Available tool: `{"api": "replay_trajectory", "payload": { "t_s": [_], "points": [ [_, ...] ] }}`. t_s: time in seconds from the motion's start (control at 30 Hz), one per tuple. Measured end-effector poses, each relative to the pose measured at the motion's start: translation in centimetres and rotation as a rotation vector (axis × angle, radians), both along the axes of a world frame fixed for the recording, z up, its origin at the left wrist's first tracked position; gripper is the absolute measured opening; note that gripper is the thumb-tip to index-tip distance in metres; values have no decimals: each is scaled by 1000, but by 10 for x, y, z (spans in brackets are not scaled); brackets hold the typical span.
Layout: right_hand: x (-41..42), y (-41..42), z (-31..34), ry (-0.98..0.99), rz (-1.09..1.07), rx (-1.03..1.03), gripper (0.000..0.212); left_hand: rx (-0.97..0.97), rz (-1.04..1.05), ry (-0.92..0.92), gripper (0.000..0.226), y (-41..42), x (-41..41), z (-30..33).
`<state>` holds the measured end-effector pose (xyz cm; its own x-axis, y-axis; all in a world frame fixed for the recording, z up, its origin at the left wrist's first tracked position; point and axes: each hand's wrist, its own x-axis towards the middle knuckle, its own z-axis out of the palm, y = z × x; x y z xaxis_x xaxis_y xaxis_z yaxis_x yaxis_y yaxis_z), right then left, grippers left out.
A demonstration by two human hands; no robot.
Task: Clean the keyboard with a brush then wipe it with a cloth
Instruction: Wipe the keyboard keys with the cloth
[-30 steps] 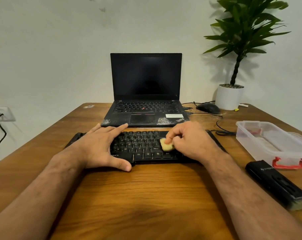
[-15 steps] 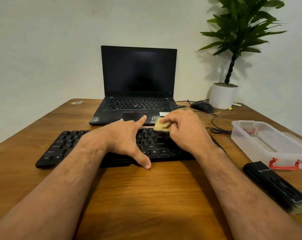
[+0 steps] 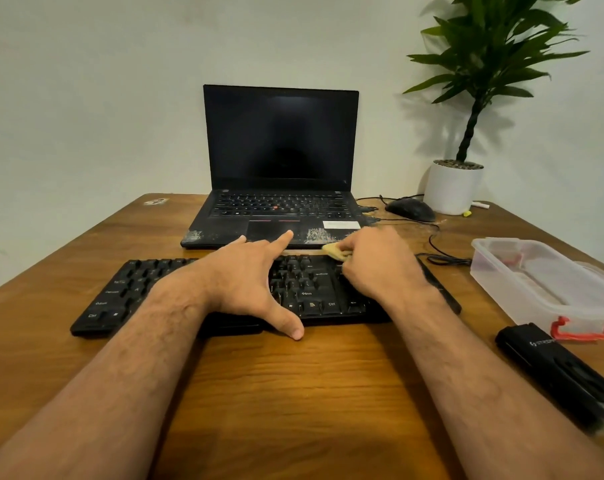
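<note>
Your hands are on the black keyboard [image 3: 196,292], mid-bench.
Your left hand [image 3: 245,282] lies flat, fingers spread, on its middle; your right hand [image 3: 373,268] has its grip pinched round the yellow cloth [image 3: 333,251] at the keyboard's far edge.

Black keyboard [image 3: 131,289] lies flat across the tabletop's middle; yellow cloth [image 3: 333,251] bunched at its far edge; black brush [image 3: 560,372] lies near the right edge.

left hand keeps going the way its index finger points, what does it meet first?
Probably the front edge of the open black laptop: the left hand lies on the black keyboard, its index finger aimed at the touchpad. Depth is unclear.
</note>
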<state>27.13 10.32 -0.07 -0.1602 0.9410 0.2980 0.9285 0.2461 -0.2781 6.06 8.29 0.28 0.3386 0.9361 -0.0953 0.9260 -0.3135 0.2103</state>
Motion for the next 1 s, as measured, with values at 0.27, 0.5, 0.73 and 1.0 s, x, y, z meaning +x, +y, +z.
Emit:
{"api": "replay_trajectory", "payload": {
  "t_s": [0.27, 0.5, 0.73, 1.0],
  "points": [
    [12, -8, 5, 124, 139, -53, 48, -13, 12, -23, 153, -2, -5, 1],
    [18, -6, 5, 176, 46, 76, 42, 21, -6, -31, 150, -4, -1, -2],
    [21, -7, 3, 139, -18, 24, 45, 91, -53, 24, 149, -2, 6, -4],
    [25, -35, 5, 220, 261, -100, 39, 66, -27, 22, 150, -2, 5, -4]
  ]
}}
